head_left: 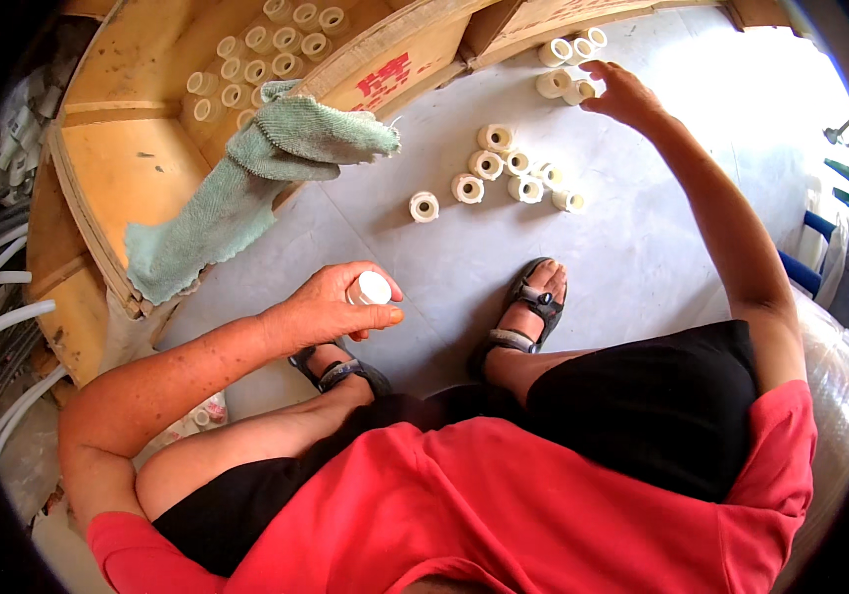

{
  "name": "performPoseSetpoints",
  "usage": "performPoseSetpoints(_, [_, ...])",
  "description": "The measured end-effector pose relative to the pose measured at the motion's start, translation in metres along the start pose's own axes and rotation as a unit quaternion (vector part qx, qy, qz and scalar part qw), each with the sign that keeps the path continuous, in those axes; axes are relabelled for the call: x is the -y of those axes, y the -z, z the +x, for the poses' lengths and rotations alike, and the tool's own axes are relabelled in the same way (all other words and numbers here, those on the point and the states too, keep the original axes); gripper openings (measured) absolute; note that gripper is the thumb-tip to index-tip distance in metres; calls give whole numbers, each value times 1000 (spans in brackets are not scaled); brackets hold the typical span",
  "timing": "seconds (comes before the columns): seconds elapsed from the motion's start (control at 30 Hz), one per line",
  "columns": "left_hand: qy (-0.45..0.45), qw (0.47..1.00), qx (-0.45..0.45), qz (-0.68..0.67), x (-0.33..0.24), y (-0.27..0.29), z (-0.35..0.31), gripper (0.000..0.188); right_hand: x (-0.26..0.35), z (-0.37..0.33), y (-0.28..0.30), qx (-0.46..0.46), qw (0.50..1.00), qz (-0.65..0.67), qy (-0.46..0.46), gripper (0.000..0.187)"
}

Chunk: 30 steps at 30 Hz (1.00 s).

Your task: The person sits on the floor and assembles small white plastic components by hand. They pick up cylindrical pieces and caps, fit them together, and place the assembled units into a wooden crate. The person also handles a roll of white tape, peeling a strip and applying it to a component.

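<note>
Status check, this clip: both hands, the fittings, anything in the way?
Left hand holding white fitting. Right hand open at far fittings, contact unclear. Cloth draped over box edge, apart from both hands.

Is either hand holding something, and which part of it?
The left hand holds a white fitting by its side, between thumb and fingers. The right hand is at a pale fitting; whether it grips can't be told.

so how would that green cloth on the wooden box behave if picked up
The green cloth would probably flop, since it drapes over the wooden box. Its fuzzy surface suggests decent grip, and its thin edges hint at lightness.
</note>
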<state>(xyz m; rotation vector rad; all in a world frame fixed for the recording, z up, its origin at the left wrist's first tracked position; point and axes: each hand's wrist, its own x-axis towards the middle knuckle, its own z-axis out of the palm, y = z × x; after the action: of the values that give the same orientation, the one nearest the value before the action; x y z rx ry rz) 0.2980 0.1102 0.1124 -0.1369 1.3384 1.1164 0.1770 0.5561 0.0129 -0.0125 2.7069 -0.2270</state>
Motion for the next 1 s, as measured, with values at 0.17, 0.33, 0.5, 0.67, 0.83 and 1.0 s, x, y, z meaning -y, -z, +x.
performPoseSetpoints(0.17, [5,1000,-3,7,-2,-2,-1,27,7,-6,-13,20,999,29,-33,47])
performPoseSetpoints(0.33, [-28,1000,-3,8,3,0,0,26,-9,-20,-17,78,971,224,-40,45])
performPoseSetpoints(0.5, [-16,1000,8,0,4,4,1,27,43,-54,6,178,874,450,-29,48])
performPoseSetpoints(0.67, [-20,1000,7,-2,4,3,-3,28,102,-66,30,258,779,568,66,48])
performPoseSetpoints(0.83, [-20,1000,-2,3,2,2,-7,27,133,-69,46,300,720,614,126,47])
performPoseSetpoints(1.0, [-15,1000,-5,-5,10,3,-9,28,152,-78,56,295,726,605,142,47])
